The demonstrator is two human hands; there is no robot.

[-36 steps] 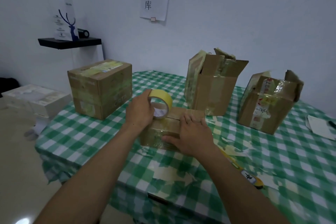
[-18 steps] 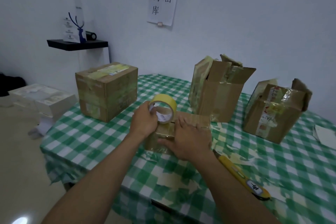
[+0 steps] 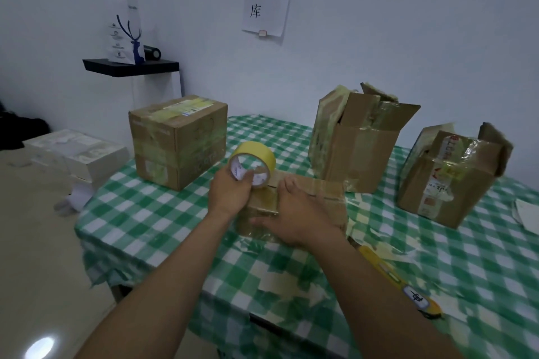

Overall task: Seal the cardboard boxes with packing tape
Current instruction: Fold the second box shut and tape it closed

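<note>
The tape roll, gripped in the left hand, has been pulled nearer across the small box, pinned flat-fingered by the right hand, so the seam's probably getting covered.

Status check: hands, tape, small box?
Left hand grips the tape roll over the small box. Right hand flat on the box, steadying. Two boxes behind still open. Nothing in the way.

Glossy yellow plastic tape roll above the small matt cardboard box, its top shiny with clear tape; beneath it, smooth green-checked plastic-looking cloth covers the counter.
</note>
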